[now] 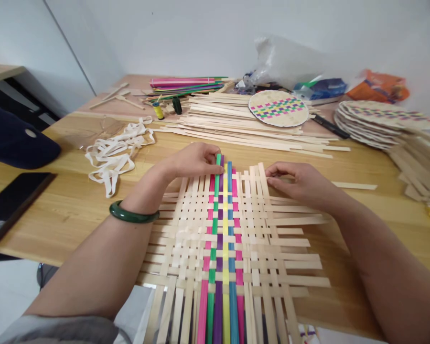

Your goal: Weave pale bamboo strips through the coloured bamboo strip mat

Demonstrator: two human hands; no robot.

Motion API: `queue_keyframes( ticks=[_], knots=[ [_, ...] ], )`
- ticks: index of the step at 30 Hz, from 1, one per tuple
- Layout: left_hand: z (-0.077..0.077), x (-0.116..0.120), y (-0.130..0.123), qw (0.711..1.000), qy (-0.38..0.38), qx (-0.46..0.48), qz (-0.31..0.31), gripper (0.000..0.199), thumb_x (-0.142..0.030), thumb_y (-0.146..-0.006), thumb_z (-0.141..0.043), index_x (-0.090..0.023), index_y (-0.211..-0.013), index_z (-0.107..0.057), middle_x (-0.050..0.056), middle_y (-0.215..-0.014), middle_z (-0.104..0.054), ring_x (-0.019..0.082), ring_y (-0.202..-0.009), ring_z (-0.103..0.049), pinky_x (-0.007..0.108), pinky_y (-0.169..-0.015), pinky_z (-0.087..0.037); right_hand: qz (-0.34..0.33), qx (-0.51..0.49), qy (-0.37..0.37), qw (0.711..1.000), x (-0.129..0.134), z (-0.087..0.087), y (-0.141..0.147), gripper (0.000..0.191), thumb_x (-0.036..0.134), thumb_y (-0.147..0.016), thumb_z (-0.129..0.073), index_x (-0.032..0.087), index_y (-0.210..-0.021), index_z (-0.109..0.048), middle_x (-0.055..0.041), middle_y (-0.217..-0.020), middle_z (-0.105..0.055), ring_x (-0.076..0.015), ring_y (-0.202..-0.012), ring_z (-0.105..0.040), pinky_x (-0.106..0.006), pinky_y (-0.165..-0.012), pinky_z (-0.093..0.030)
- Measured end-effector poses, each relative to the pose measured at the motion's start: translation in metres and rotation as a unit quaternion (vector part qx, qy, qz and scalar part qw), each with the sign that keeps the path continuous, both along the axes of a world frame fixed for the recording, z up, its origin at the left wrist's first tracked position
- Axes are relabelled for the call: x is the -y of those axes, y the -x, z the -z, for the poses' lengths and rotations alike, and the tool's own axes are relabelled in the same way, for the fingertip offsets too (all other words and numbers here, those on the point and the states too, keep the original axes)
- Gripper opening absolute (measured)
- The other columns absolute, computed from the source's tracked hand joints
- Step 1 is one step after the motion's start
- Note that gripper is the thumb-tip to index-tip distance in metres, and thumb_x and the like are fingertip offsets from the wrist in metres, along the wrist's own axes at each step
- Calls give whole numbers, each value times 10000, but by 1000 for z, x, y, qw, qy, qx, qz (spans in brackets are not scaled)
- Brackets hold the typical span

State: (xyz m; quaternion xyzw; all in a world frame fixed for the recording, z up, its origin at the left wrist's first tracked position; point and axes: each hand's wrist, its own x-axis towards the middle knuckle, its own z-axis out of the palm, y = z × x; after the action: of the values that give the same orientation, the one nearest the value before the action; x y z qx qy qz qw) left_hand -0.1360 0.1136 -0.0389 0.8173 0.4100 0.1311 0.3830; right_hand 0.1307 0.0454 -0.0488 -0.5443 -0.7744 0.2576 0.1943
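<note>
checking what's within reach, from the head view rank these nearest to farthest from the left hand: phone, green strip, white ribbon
1. Green strip: at the left hand's fingertips.
2. White ribbon: on the table, left of the hand.
3. Phone: farther left, by the table's edge.

Between the woven mat [193, 210] and the pale strips [222, 114] heaped behind it, a band of bare tabletop [246, 154] leaves a hand room to pass sideways. Tangled white ribbon [111, 174] obstructs its left end; at right, stacked round woven discs [365, 124] crowd it. Loose strip ends [304, 261] jut from both mat sides.
</note>
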Motion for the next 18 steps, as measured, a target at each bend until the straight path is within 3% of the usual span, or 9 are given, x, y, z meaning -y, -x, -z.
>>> queue_keyframes(
  ticks=[11, 18],
  knots=[
    [-1, 1, 3, 991, 105, 83, -21, 189, -336, -716, -707, -159, -780, -698, 28, -733, -710, 179, -713, -650, 277, -646, -491, 6, -5, 2, 1000, 0, 2, 2, 162, 357, -819, -530, 232, -824, -634, -27, -862, -720, -201, -813, -642, -313, -756, -492],
    [-3, 2, 1, 992, 59, 90, -72, 143, -334, -707, -724, -193, -693, -703, -10, -622, -659, 178, -694, -618, 283, -661, -477, 4, -4, 0, 1000, 0, 1, 2, 167, 357, -811, -528, 222, -809, -626, -31, -848, -713, -192, -791, -634, -309, -749, -488]
  ],
)
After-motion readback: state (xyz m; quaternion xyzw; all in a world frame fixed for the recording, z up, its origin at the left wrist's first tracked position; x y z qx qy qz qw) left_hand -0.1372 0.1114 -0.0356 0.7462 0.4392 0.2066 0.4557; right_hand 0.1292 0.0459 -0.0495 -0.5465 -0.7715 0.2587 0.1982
